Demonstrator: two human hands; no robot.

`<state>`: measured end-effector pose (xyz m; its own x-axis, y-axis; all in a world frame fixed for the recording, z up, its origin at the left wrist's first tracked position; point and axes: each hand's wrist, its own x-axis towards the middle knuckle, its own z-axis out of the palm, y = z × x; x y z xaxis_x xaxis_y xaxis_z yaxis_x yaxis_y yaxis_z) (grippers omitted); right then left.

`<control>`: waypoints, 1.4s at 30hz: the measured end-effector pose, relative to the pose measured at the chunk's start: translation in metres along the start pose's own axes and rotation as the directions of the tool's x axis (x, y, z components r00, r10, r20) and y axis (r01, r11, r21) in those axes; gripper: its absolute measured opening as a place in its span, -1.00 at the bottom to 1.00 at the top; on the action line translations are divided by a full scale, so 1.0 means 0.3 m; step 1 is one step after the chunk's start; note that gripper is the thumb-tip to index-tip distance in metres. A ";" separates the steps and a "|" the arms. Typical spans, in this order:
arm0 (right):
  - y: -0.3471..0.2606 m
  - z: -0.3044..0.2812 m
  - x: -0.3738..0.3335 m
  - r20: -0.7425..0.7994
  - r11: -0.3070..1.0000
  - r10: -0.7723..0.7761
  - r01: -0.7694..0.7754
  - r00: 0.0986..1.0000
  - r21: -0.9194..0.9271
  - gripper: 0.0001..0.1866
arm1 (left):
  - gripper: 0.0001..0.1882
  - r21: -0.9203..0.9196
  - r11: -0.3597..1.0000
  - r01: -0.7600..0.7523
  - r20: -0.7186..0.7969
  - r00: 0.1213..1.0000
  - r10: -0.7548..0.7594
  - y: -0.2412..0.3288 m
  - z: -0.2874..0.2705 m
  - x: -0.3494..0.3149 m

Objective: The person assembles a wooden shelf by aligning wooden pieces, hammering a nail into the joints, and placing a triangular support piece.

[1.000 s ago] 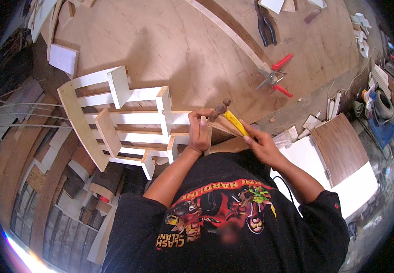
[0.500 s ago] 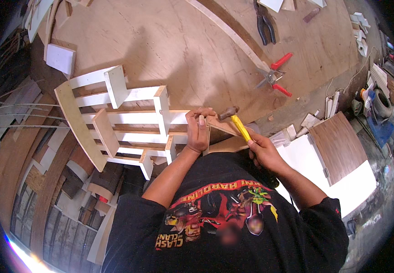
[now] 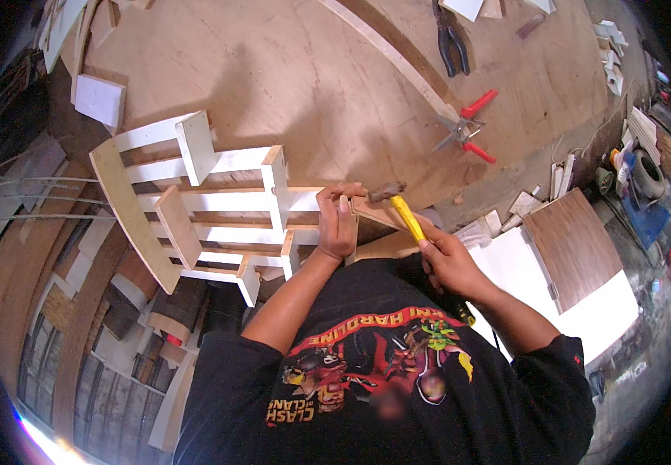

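Hammer (image 3: 405, 217), dark-headed and yellow-handled, sits at the right end of the white slatted frame (image 3: 276, 190), which I use as my landmark. I see the right hand (image 3: 449, 260), to the right of the frame, closed round the handle well behind the head; that seems a sensible hold to me, since most of the weight should lie in the metal and a grip far back lets it swing. I judge the tool stiff and hard to damage, though the handle could turn slippery in a damp palm. At the frame's right end, the left hand (image 3: 338, 225) has its fingers bent and bunched near the hammer's head, beside a tan board (image 3: 382, 214); I cannot tell from here whether anything small is pinched between them. The frame itself I take to be fairly light but awkwardly wide, its thin slats rigid lengthwise and probably weakest at the joints, so I would hold it by an upright, close to a crossing. Beyond the frame, to its right, lie red-handled snips (image 3: 463, 132).
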<state>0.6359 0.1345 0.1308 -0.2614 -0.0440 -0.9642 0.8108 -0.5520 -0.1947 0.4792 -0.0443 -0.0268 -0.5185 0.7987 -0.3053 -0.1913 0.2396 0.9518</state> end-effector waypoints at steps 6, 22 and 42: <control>-0.025 0.014 -0.010 -0.023 0.984 -0.132 0.128 0.991 -0.124 -0.52 | -0.70 0.026 1.000 -0.003 0.008 1.000 0.003 0.001 -0.004 0.011; 0.048 0.042 0.027 -0.070 0.970 -0.210 0.199 0.975 -0.143 -0.51 | -0.69 -0.032 0.999 -0.016 -0.001 1.000 0.016 0.008 0.007 0.008; 0.032 -0.014 0.043 -0.127 0.944 -0.280 0.248 0.952 -0.218 -0.44 | -0.76 0.026 0.999 -0.025 0.027 0.999 0.024 0.036 -0.002 0.025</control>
<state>0.6424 0.1321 0.1158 -0.4092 0.2179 -0.8860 0.8145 -0.3503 -0.4624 0.4728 -0.0362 -0.0189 -0.5006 0.8186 -0.2814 -0.1569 0.2339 0.9595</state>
